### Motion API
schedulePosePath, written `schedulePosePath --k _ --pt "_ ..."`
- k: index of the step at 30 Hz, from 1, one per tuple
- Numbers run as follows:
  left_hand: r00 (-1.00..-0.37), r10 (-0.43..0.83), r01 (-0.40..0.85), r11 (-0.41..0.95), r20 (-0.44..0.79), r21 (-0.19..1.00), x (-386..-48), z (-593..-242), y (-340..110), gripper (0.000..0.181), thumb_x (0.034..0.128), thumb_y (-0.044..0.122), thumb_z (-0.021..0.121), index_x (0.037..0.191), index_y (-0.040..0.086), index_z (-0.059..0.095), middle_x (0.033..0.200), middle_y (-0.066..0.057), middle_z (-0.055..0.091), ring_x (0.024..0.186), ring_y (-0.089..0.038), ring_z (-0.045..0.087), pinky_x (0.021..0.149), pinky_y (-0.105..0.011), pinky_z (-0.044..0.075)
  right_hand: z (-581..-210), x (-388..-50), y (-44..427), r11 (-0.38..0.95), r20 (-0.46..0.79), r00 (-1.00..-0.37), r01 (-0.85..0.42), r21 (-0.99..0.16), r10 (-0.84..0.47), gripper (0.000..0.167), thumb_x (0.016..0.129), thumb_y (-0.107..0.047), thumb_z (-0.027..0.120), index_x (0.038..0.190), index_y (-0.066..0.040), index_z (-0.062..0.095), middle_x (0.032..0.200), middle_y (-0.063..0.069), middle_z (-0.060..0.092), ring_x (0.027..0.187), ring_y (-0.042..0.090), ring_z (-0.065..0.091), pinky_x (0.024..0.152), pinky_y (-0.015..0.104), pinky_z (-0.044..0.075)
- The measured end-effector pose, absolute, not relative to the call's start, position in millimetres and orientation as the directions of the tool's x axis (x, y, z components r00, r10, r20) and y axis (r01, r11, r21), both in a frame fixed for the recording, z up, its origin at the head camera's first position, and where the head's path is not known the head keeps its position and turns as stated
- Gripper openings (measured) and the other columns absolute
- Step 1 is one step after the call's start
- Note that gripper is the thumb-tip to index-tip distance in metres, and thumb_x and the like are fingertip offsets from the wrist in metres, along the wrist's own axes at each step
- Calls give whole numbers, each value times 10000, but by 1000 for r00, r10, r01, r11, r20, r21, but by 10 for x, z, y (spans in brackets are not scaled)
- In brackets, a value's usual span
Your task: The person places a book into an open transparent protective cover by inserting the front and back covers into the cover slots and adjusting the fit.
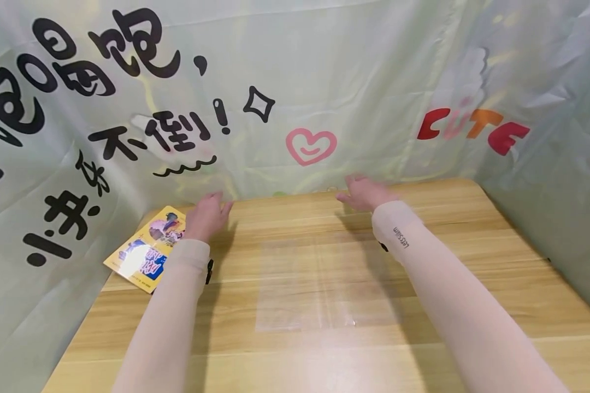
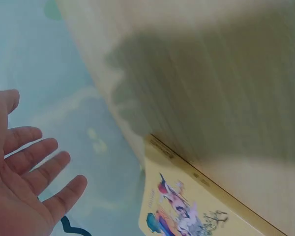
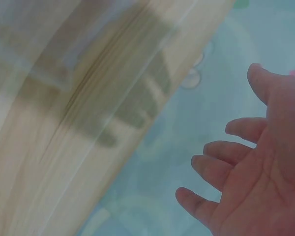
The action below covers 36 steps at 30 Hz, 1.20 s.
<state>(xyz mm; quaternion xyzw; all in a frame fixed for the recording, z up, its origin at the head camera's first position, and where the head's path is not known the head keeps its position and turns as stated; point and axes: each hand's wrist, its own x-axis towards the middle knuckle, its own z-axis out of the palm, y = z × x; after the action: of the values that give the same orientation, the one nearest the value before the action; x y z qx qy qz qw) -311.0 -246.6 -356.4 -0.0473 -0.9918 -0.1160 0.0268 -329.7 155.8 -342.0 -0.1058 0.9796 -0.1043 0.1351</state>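
Apart and empty, the left hand [image 1: 208,218] and right hand [image 1: 367,194] hang by the far edge of the surface [image 1: 472,229], perhaps to avoid the transparent sheet [image 1: 285,289] lying flat inward from that edge.

A pale wooden table [image 1: 496,262] carries a book and a sheet. The sheet [image 1: 295,284] is clear and lies flat, with the wood's grain showing through it and faint straight creases running from its near edge towards its far one. Left of the sheet and well apart from it lies the book [image 1: 149,245], turned at a slant and reaching the table's left edge; its yellow cover bears coloured figures and a blue patch with a white glare. Soft shadows fall on the wood left of the sheet and across the sheet's right part. Nearer than the sheet, the tabletop shines pale.
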Motion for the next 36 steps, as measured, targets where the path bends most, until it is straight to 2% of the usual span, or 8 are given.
schedulePosePath --k 5,12,18,24,28,31,36 --pt "-994 101 110 964 49 244 -3040 -3629 -2540 643 1156 418 418 1629 -17 398 1667 -284 420 1518 -507 429 1222 -670 390 -3478 -3249 1408 942 -233 -930 -225 -248 -284 808 1134 -482 481 1709 -6 169 1769 246 236 1654 409 229 1340 581 242" --pt "-992 108 122 961 71 248 -2908 -3642 -2712 596 1155 387 423 1620 16 427 1656 -285 433 1502 -522 437 1206 -690 393 -3543 -3231 985 937 -229 -914 -297 -187 -335 804 1130 -500 481 1707 -16 199 1766 212 275 1656 362 261 1319 550 316" --pt "-989 111 134 954 100 267 -2810 -3664 -2815 580 1153 360 444 1607 1 439 1644 -300 441 1497 -541 431 1223 -694 371 -3639 -3191 683 918 -228 -897 -334 -214 -379 790 1139 -496 464 1709 -21 194 1781 193 244 1658 339 262 1277 536 395" --pt "-992 92 112 960 89 257 -2732 -3733 -2915 610 1148 404 443 1600 -6 446 1637 -314 435 1477 -557 440 1172 -730 398 -3678 -3126 487 918 -238 -891 -347 -195 -387 786 1139 -521 448 1722 -67 181 1787 162 246 1632 330 331 1234 526 452" --pt "-994 47 69 968 94 240 -2673 -3752 -2983 577 1134 388 489 1574 16 491 1604 -315 475 1467 -560 452 1144 -897 233 -3674 -3088 349 910 -243 -881 -365 -196 -406 779 1140 -530 435 1726 -88 175 1786 164 250 1625 335 346 1217 536 467" --pt "-995 26 48 973 98 226 -2641 -3760 -3049 562 1124 374 520 1559 19 506 1563 -321 513 1464 -554 456 1091 -971 109 -3666 -3057 249 905 -243 -875 -376 -200 -418 774 1140 -528 439 1727 -94 179 1785 170 248 1626 340 341 1220 547 460" --pt "-987 44 81 966 152 246 -2574 -3748 -3165 538 1108 301 562 1507 -57 532 1466 -366 566 1402 -571 508 1128 -919 193 -3654 -3024 105 897 -234 -870 -394 -202 -435 769 1141 -526 439 1728 -100 184 1788 169 238 1640 330 313 1238 545 441"
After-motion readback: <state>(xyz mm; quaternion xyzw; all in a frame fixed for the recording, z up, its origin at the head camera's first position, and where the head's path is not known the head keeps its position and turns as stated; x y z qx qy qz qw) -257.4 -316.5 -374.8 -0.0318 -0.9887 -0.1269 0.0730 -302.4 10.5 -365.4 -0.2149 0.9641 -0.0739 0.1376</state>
